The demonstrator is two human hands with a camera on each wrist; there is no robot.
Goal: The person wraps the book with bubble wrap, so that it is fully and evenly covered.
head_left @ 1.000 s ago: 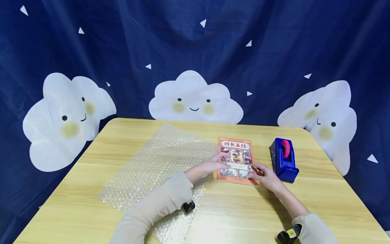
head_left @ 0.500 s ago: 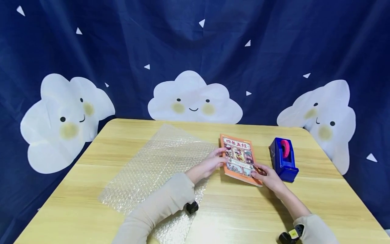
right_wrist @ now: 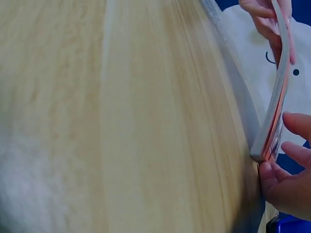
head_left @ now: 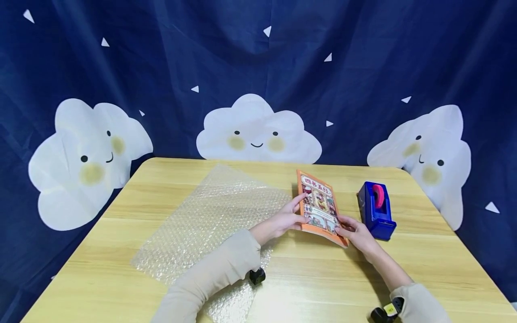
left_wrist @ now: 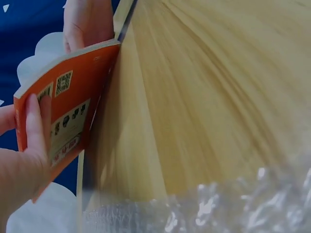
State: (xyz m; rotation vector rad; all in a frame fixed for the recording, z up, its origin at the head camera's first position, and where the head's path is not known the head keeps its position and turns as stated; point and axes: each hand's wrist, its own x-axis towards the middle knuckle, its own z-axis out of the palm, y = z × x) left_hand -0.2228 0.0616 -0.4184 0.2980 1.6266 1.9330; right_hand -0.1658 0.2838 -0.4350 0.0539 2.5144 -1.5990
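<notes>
An orange comic-style book (head_left: 321, 204) with Chinese lettering is tilted, its left side raised and its right edge low over the table. My left hand (head_left: 284, 220) grips the left edge, with fingers spread over both the front and the back. In the left wrist view those fingers lie across the orange back cover (left_wrist: 80, 102), which bears a QR code. At the lower right corner my right hand (head_left: 361, 236) pinches the edge. The right wrist view shows the book (right_wrist: 274, 111) side-on, slightly bowed, with right-hand fingertips at its lower end.
A sheet of bubble wrap (head_left: 210, 211) lies flat on the wooden table (head_left: 307, 282), partly under the left forearm. Just right of the right hand stands a blue tape dispenser (head_left: 375, 215) with a pink-red core. A dark blue curtain (head_left: 258, 54) with clouds hangs behind.
The book has gone from lying flat on the table to tilted, its left side lifted. The left hand has risen with it; the right hand stays at the right edge.
</notes>
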